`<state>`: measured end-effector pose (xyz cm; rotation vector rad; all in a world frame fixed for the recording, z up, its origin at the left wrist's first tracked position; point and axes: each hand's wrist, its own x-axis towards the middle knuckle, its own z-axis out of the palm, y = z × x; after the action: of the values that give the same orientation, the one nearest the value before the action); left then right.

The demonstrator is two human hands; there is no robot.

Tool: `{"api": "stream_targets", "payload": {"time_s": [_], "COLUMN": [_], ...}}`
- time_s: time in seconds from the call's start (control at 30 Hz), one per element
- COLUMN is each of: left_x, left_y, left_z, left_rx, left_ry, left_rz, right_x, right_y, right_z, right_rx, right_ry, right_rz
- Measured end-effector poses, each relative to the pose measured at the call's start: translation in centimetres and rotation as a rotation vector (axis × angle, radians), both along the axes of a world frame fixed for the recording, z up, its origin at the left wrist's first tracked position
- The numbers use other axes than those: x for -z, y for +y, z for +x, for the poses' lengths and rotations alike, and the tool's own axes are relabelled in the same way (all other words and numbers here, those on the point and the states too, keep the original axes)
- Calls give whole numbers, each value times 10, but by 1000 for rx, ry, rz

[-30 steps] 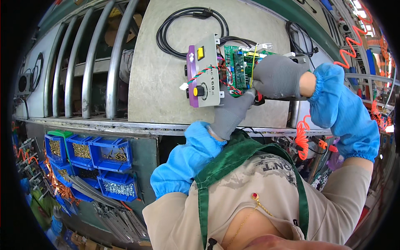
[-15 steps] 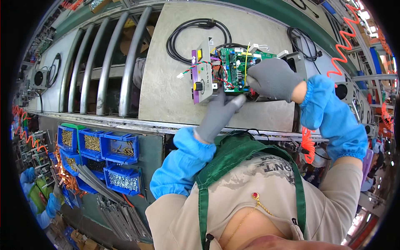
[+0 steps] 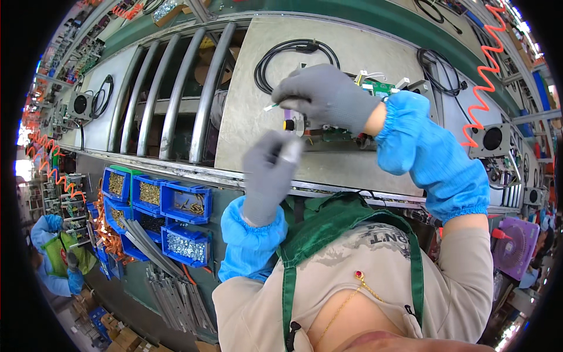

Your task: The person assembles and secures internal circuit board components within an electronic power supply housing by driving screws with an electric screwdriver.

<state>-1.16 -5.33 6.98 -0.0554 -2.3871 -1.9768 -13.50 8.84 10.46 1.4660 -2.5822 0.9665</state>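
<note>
My right hand (image 3: 328, 97), in a grey glove, reaches over the circuit-board assembly and pinches a thin wire. The wire's small white connector (image 3: 270, 108) sticks out past the fingertips. Beneath this hand, much of the green circuit board (image 3: 380, 89) and the front panel is hidden; the panel's black-and-yellow knob (image 3: 289, 125) shows below the fingers. Nearer to me, my left hand (image 3: 271, 173) is raised by the table's front edge, slightly blurred, thumb and fingers apart with nothing seen in them.
A coiled black power cable (image 3: 264, 66) lies behind the assembly on the metal worktable (image 3: 240, 129). Metal rollers (image 3: 176, 94) are on the left. Blue bins (image 3: 186, 202) of screws and small hardware stand at lower left, beside grey strips (image 3: 176, 296). A co-worker (image 3: 58, 258) is at far left.
My right hand has moved left from the circuit board to the wire's connector end and now grips it. My left hand has drawn back from the panel, toward me and left. The view has shifted slightly.
</note>
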Motion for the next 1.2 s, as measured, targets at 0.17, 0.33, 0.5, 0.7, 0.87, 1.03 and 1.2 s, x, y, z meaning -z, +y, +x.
{"api": "stream_targets", "payload": {"time_s": [0.17,0.33,0.5,0.7,0.87,1.03,1.2], "left_x": [1,1,-7,24,80,93,88], "left_y": [-9,-3,11,-20,19,28,30], "left_z": [-41,-76,-79,-25,-10,-19,-23], "left_rx": [-339,-72,-112,737,465,455,523], "left_ry": [417,157,-5,-192,-336,-377,-340], "left_rz": [-274,-28,259,317,291,393,576], "right_x": [-8,-12,-12,-16,-16,-18,-14], "right_y": [19,30,35,19,-1,-11,-16], "right_z": [0,5,-9,-24,-21,-20,-13], "right_rx": [62,198,298,381,435,460,523], "right_ry": [-116,369,97,-217,-103,-118,-67], "right_rz": [60,197,206,691,923,1013,1030]}}
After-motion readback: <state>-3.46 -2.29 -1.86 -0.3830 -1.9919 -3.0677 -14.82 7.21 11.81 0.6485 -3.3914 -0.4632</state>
